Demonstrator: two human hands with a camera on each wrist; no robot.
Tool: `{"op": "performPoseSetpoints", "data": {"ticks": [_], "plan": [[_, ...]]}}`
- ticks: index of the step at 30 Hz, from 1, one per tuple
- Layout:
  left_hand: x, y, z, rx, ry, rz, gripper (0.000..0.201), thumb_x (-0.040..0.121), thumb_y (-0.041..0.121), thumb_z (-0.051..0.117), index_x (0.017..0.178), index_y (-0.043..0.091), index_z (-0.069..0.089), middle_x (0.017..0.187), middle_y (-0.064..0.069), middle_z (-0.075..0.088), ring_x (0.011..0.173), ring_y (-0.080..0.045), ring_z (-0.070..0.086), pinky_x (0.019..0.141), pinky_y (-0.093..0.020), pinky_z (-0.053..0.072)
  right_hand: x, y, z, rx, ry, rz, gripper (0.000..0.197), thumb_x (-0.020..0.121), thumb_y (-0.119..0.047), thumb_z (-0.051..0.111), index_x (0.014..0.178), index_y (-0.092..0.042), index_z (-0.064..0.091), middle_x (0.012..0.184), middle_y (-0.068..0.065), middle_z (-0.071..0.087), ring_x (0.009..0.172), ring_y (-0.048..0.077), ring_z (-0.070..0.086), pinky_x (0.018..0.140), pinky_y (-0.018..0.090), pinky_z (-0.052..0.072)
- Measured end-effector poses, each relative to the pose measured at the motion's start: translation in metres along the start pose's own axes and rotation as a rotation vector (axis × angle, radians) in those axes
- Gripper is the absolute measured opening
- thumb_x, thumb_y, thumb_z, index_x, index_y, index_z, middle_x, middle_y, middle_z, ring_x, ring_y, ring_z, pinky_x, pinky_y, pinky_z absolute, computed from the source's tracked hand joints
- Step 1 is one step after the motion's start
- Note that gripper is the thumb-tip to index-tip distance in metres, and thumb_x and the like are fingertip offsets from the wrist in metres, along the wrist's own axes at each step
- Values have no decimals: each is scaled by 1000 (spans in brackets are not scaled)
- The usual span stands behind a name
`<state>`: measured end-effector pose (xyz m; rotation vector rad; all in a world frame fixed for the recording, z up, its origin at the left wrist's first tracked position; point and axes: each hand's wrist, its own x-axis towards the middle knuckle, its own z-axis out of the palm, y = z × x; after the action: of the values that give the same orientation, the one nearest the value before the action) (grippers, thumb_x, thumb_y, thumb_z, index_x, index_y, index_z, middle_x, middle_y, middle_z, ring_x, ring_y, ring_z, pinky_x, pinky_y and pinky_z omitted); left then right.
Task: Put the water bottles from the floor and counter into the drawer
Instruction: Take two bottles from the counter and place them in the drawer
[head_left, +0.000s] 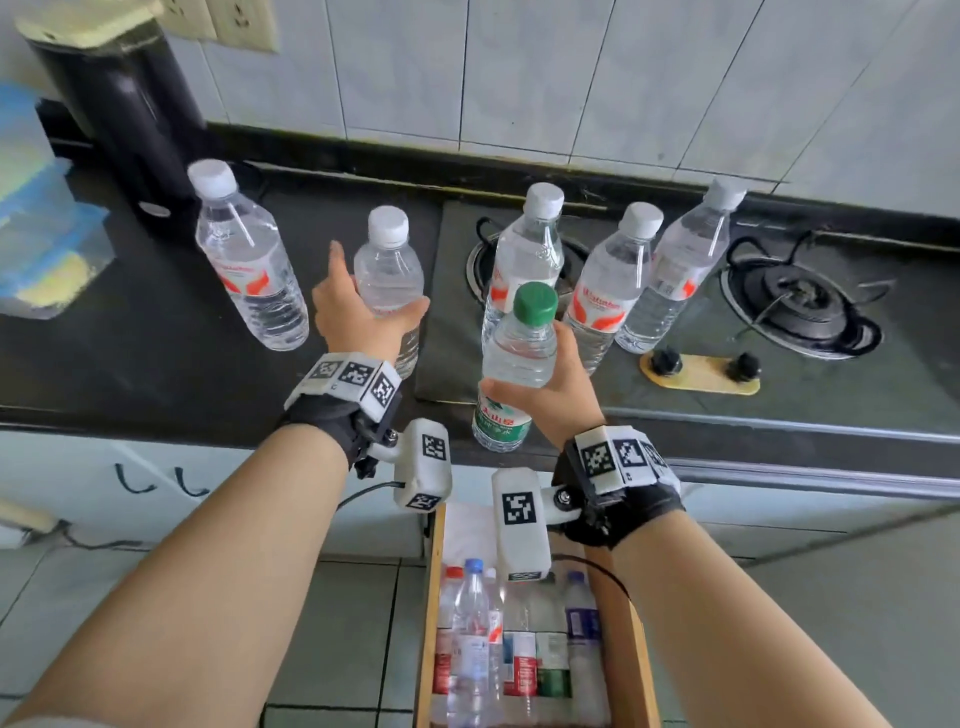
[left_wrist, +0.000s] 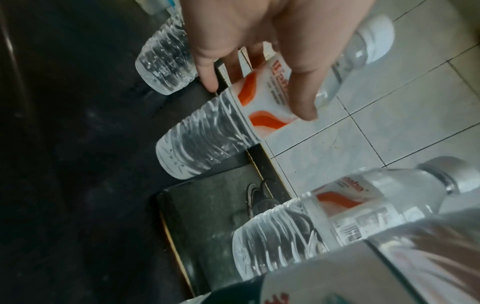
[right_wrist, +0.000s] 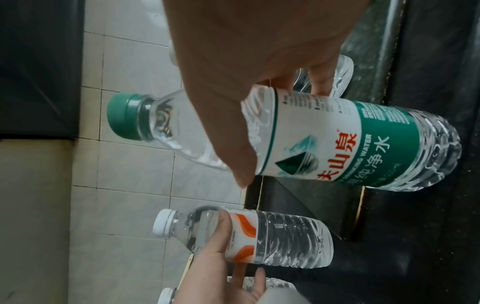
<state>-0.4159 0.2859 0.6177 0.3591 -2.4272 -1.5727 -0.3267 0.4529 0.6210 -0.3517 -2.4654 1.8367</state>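
Note:
My left hand (head_left: 371, 293) grips a white-capped water bottle (head_left: 389, 265) with an orange label (left_wrist: 262, 98) that stands on the dark counter (head_left: 156, 374). My right hand (head_left: 524, 364) grips a green-capped bottle (head_left: 522, 338) with a green and white label (right_wrist: 324, 139), upright over the counter's front edge. One more clear bottle (head_left: 244, 260) stands left of my left hand, and three (head_left: 613, 280) stand on the stove behind my right. The open wooden drawer (head_left: 636, 670) below my wrists holds several bottles (head_left: 498, 649) lying side by side.
A gas stove with a burner (head_left: 800, 306) and knobs (head_left: 701, 371) fills the counter's right side. A black cylindrical appliance (head_left: 124, 114) and blue plastic containers (head_left: 41, 234) stand at the back left. Tiled wall behind, tiled floor (head_left: 337, 623) beside the drawer.

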Motion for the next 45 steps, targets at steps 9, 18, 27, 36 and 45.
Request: {"op": "performPoseSetpoints", "data": {"ticks": [9, 18, 27, 36, 45], "plan": [[-45, 6, 0, -214, -57, 117, 74, 61, 13, 80, 122, 8, 39, 110, 3, 49, 100, -11, 51, 82, -15, 44, -7, 2, -10, -47, -74, -56, 82, 57, -20, 83, 126, -19, 36, 116, 3, 60, 109, 22, 60, 98, 47, 48], [-129, -26, 0, -517, -306, -46, 67, 33, 65, 77, 86, 30, 57, 81, 11, 67, 72, 4, 65, 65, -13, 51, -47, 54, -36, 44, -252, 149, 78, 47, -26, 82, 116, -8, 49, 102, 8, 65, 91, 22, 67, 92, 49, 52], [-218, -176, 94, -62, -597, -289, 67, 37, 74, 71, 95, 44, 56, 121, 1, 62, 111, -16, 58, 92, -39, 50, -80, 250, -48, -29, -179, 588, 85, 46, -37, 83, 118, -7, 47, 111, 11, 66, 97, 23, 67, 89, 42, 54], [-250, -287, 177, 486, -913, -468, 93, 62, 64, 66, 139, 30, 27, 139, -1, 49, 73, -9, 55, 59, -16, 43, -81, 427, -32, -300, -304, 883, 136, 13, -78, 71, 128, -9, 45, 119, 10, 63, 102, 27, 64, 86, 41, 54], [-246, -331, 217, 935, -932, -240, 51, 79, 4, 59, 127, 10, 44, 143, -18, 31, 130, -36, 36, 106, -42, 35, -78, 435, -11, -310, -379, 982, 85, 72, -36, 72, 139, -8, 28, 131, 13, 53, 115, 31, 56, 95, 43, 49]]}}
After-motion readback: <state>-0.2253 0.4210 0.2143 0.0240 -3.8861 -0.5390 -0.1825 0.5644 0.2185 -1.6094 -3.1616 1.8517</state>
